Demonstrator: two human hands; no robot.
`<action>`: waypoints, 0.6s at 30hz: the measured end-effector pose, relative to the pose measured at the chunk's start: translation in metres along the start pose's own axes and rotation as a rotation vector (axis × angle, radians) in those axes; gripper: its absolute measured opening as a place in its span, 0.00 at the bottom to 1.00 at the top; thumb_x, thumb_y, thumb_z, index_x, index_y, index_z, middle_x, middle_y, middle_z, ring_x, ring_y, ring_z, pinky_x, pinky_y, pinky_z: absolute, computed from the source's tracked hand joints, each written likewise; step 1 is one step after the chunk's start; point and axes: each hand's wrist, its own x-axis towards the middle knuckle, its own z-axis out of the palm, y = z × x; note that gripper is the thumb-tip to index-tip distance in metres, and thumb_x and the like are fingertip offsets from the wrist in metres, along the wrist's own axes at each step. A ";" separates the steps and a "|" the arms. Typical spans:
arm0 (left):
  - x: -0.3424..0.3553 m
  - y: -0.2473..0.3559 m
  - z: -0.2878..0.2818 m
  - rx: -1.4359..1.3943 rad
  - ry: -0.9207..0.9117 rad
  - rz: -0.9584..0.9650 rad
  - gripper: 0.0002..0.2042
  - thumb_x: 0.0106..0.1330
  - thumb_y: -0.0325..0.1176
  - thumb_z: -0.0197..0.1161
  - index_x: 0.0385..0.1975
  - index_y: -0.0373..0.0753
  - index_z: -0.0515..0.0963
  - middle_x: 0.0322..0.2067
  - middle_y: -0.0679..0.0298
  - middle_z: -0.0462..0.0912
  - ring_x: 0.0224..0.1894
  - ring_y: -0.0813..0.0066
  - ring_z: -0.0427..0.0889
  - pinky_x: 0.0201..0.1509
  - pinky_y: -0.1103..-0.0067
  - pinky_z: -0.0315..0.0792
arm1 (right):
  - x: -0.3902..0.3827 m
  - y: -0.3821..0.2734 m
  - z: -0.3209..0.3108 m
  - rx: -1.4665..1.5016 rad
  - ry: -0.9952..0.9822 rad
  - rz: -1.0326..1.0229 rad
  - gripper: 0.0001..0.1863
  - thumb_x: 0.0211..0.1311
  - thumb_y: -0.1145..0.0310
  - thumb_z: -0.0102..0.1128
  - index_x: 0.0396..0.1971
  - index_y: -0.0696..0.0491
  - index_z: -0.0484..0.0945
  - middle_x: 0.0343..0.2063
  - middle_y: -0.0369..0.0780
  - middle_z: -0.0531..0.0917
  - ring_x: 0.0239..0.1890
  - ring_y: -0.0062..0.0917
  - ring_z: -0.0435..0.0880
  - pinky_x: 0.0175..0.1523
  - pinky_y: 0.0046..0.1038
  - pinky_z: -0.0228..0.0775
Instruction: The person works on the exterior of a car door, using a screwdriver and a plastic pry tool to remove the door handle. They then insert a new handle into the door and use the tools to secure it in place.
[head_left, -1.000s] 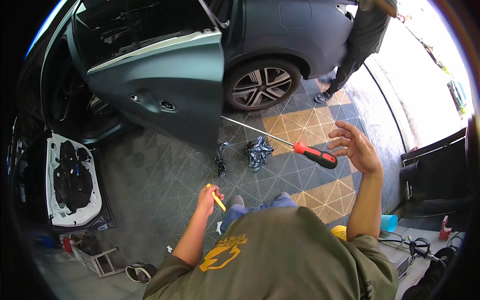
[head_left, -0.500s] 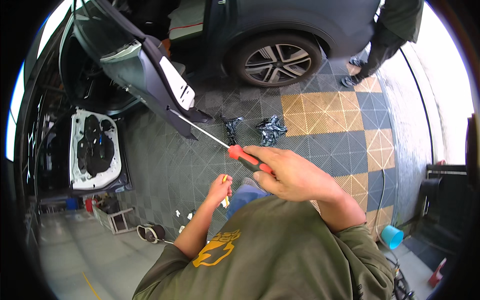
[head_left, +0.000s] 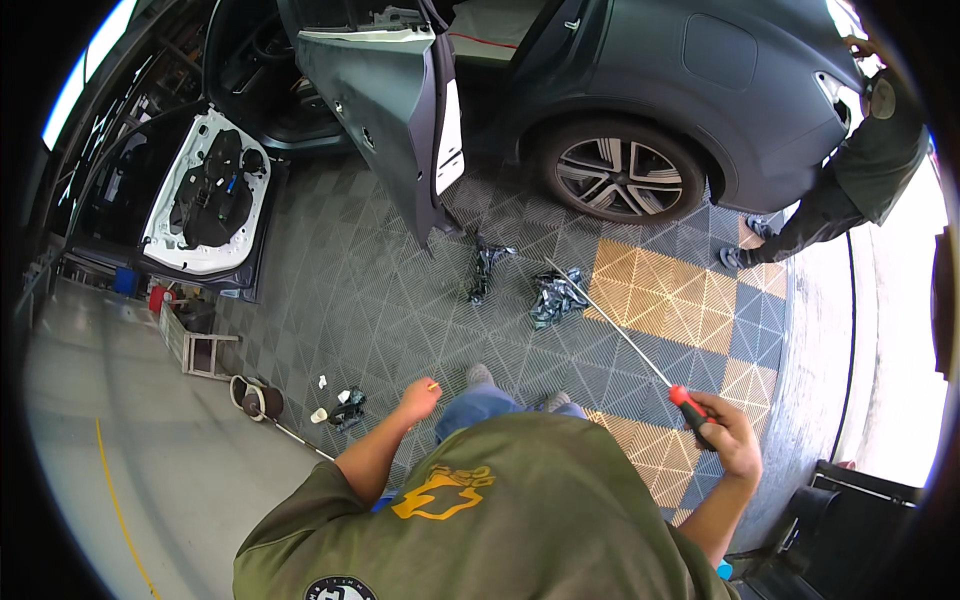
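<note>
My right hand [head_left: 735,440] is closed round the red-and-black handle of a long screwdriver [head_left: 688,402], out to my right. Its thin metal shaft slants up and left over the tiled floor. My left hand [head_left: 418,400] is closed on a slim yellow stick [head_left: 433,386], of which only a short end shows beside the fingers. In front of me, apart from both hands, a dark grey car door [head_left: 395,150] stands swung out from the car [head_left: 690,80].
Crumpled dark plastic film [head_left: 558,297] lies on the tiled floor [head_left: 400,310]. At the left are an opened door with its inner panel exposed [head_left: 160,235], a step stool [head_left: 185,345] and scraps [head_left: 345,408]. Another person [head_left: 870,160] bends at the car's rear, far right.
My right hand has swung the screwdriver away from the car door, out to the right. My view has shifted, and the other person now bends toward the car. Both hands keep their hold.
</note>
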 end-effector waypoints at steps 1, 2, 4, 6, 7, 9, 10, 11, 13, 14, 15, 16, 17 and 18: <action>-0.005 0.005 -0.001 -0.075 -0.029 -0.047 0.13 0.64 0.40 0.56 0.36 0.35 0.77 0.26 0.57 0.81 0.27 0.64 0.79 0.31 0.69 0.70 | 0.010 0.009 0.013 -0.051 -0.026 -0.066 0.25 0.53 0.75 0.53 0.54 0.64 0.71 0.33 0.41 0.81 0.30 0.19 0.78 0.36 0.21 0.72; -0.009 0.010 -0.003 -0.149 -0.058 -0.094 0.12 0.64 0.39 0.56 0.36 0.36 0.77 0.27 0.58 0.81 0.27 0.66 0.78 0.31 0.69 0.71 | 0.019 0.010 0.024 -0.176 -0.072 0.094 0.25 0.55 0.74 0.54 0.55 0.61 0.72 0.32 0.40 0.81 0.33 0.20 0.79 0.38 0.24 0.72; -0.016 0.035 -0.012 -0.371 -0.174 -0.176 0.11 0.66 0.39 0.56 0.38 0.38 0.77 0.26 0.61 0.80 0.25 0.72 0.74 0.28 0.73 0.68 | 0.045 0.026 0.059 -0.464 -0.190 0.066 0.24 0.57 0.67 0.55 0.55 0.56 0.73 0.34 0.45 0.83 0.35 0.29 0.82 0.41 0.29 0.72; -0.022 0.067 -0.023 -0.656 -0.349 -0.244 0.11 0.69 0.40 0.55 0.40 0.39 0.77 0.26 0.64 0.79 0.20 0.80 0.68 0.23 0.78 0.64 | 0.070 0.044 0.101 -0.495 -0.291 -0.073 0.24 0.58 0.63 0.54 0.56 0.54 0.73 0.36 0.46 0.83 0.35 0.35 0.82 0.43 0.32 0.72; -0.030 0.080 -0.028 -0.747 -0.374 -0.275 0.12 0.69 0.40 0.54 0.42 0.39 0.76 0.25 0.64 0.77 0.19 0.82 0.65 0.21 0.81 0.61 | 0.082 0.051 0.124 -0.498 -0.357 -0.115 0.25 0.59 0.63 0.53 0.56 0.54 0.73 0.37 0.47 0.83 0.37 0.36 0.83 0.44 0.33 0.72; -0.043 0.099 -0.040 -0.938 -0.421 -0.334 0.12 0.71 0.40 0.53 0.45 0.40 0.74 0.24 0.66 0.75 0.16 0.85 0.60 0.17 0.86 0.55 | 0.094 0.021 0.170 -0.594 -0.570 -0.042 0.26 0.59 0.62 0.52 0.58 0.52 0.71 0.38 0.51 0.82 0.39 0.41 0.82 0.45 0.34 0.72; -0.047 0.097 -0.045 -1.083 -0.420 -0.342 0.12 0.71 0.40 0.53 0.44 0.39 0.74 0.24 0.66 0.76 0.16 0.85 0.61 0.18 0.86 0.55 | 0.100 0.036 0.190 -0.528 -0.573 -0.267 0.26 0.59 0.62 0.51 0.58 0.52 0.71 0.38 0.52 0.81 0.40 0.43 0.81 0.45 0.37 0.72; -0.052 0.090 -0.050 -1.228 -0.419 -0.337 0.11 0.71 0.39 0.53 0.43 0.39 0.74 0.25 0.65 0.76 0.16 0.85 0.61 0.18 0.86 0.56 | 0.106 0.042 0.209 -0.582 -0.606 -0.331 0.26 0.59 0.62 0.51 0.58 0.53 0.70 0.39 0.52 0.81 0.42 0.44 0.80 0.47 0.40 0.71; -0.040 0.074 -0.061 -1.427 -0.377 -0.295 0.09 0.71 0.38 0.53 0.40 0.39 0.74 0.25 0.65 0.75 0.17 0.84 0.61 0.19 0.85 0.57 | 0.117 0.043 0.236 -0.636 -0.708 -0.348 0.27 0.61 0.60 0.52 0.59 0.54 0.68 0.43 0.52 0.79 0.45 0.44 0.80 0.51 0.39 0.70; -0.039 0.057 -0.065 -1.488 -0.327 -0.292 0.09 0.71 0.37 0.52 0.38 0.39 0.74 0.24 0.65 0.74 0.17 0.83 0.62 0.19 0.84 0.58 | 0.124 0.037 0.248 -0.681 -0.805 -0.312 0.28 0.62 0.58 0.52 0.60 0.56 0.67 0.45 0.52 0.78 0.46 0.43 0.80 0.52 0.36 0.70; -0.035 0.042 -0.068 -1.548 -0.286 -0.300 0.08 0.71 0.36 0.52 0.36 0.39 0.74 0.23 0.65 0.73 0.18 0.82 0.62 0.20 0.83 0.59 | 0.132 0.028 0.254 -0.706 -0.800 -0.327 0.28 0.63 0.57 0.52 0.59 0.57 0.67 0.45 0.52 0.78 0.46 0.42 0.80 0.52 0.36 0.70; -0.029 0.032 -0.070 -1.588 -0.263 -0.309 0.08 0.71 0.35 0.51 0.35 0.39 0.73 0.23 0.65 0.73 0.18 0.82 0.63 0.20 0.83 0.59 | 0.136 0.021 0.261 -0.725 -0.789 -0.333 0.28 0.63 0.57 0.53 0.59 0.57 0.68 0.45 0.52 0.78 0.45 0.41 0.80 0.51 0.37 0.71; -0.021 0.023 -0.074 -1.624 -0.241 -0.319 0.07 0.70 0.35 0.51 0.34 0.39 0.73 0.23 0.65 0.73 0.18 0.81 0.63 0.20 0.83 0.59 | 0.142 0.013 0.267 -0.741 -0.777 -0.339 0.28 0.63 0.56 0.54 0.59 0.58 0.68 0.44 0.52 0.78 0.45 0.41 0.81 0.51 0.37 0.71; -0.012 0.015 -0.078 -1.659 -0.228 -0.339 0.07 0.70 0.34 0.51 0.33 0.39 0.72 0.23 0.65 0.72 0.18 0.80 0.64 0.20 0.83 0.60 | 0.154 0.009 0.271 -0.722 -0.629 -0.420 0.28 0.63 0.56 0.55 0.58 0.58 0.68 0.44 0.51 0.78 0.44 0.39 0.81 0.51 0.36 0.71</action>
